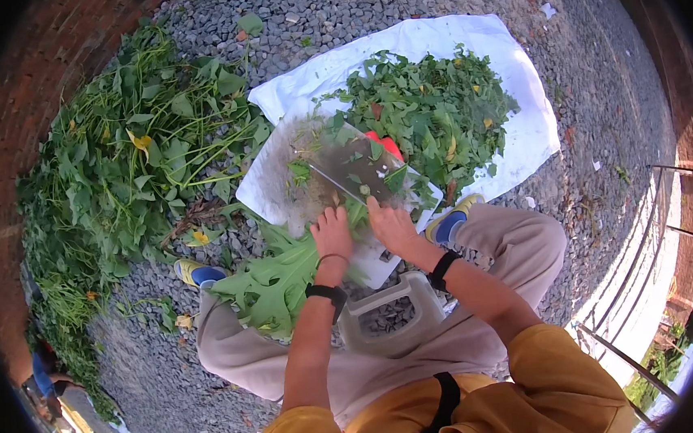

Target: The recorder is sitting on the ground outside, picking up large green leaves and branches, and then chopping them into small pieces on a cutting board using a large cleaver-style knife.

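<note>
My left hand (331, 236) presses on a bunch of large lobed green leaves (284, 276), which spreads from under it towards my left knee. My right hand (391, 225) is closed around a knife; the handle is hidden in my fist. Its thin blade (336, 184) points up and left over a worn, stained white cutting board (270, 180). Cut green bits (300, 171) lie scattered on the board. Beyond its right side, a heap of chopped leaves (435, 105) rests on a white sheet (526, 92). A red object (386, 145) shows partly at the board's edge.
A large pile of leafy vines (151, 134) lies on the gravel (318, 11) at the left, beside a brick wall (15, 120). Between my legs stands a pale plastic frame (387, 344). A person (43, 375) is partly visible at the far lower left. Metal rails (629, 243) are at the right.
</note>
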The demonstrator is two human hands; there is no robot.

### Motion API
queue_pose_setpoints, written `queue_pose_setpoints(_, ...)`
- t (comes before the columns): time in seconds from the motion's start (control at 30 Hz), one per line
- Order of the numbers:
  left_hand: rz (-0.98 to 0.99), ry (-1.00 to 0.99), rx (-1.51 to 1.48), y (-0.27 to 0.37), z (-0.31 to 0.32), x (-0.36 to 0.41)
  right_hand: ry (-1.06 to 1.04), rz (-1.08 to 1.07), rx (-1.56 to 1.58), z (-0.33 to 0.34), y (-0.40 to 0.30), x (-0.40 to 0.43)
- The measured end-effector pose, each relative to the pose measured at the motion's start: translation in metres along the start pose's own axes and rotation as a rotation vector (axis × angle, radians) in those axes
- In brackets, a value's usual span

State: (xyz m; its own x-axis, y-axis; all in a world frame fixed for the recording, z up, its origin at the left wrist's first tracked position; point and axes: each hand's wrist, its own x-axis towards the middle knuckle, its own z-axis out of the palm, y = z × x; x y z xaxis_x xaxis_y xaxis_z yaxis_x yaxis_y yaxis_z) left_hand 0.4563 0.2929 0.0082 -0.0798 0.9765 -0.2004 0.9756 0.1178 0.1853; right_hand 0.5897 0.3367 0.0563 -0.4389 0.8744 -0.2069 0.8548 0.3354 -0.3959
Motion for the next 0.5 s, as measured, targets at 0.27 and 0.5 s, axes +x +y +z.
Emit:
queue_pose_setpoints(0.27, -0.058, -0.051, -0.039, -0.005, 0.003, -0.003, 0.005, 0.072, 0.185, -0.033, 0.007, -0.004)
queue_pose_setpoints(0.5, -0.024, -0.022, -0.011, -0.003, 0.009, 0.002, -0.199, 0.049, -0.018, -0.04, 0.012, -0.054)
